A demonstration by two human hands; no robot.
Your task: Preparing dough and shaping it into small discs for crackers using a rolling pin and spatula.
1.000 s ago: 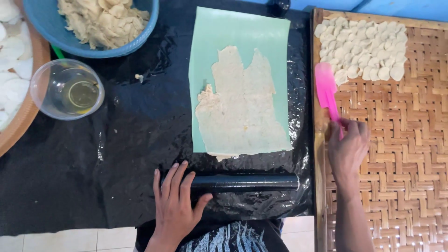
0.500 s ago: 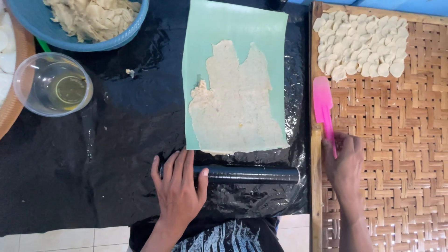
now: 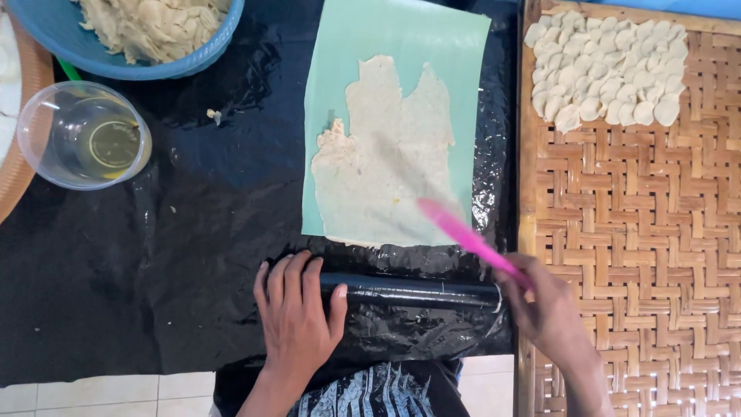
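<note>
Right hand (image 3: 552, 313), gripping pink spatula (image 3: 467, 238), has swung it off the woven tray (image 3: 633, 247) over rolled dough (image 3: 386, 162); left hand (image 3: 297, 316) rests flat on black roller (image 3: 409, 292).

Right hand (image 3: 552, 313) with pink spatula (image 3: 471, 238), off the woven tray (image 3: 633, 232), now over the dough sheet (image 3: 386, 154).

black plastic-covered table (image 3: 116, 309), pale tiled floor (image 3: 116, 390)
</note>
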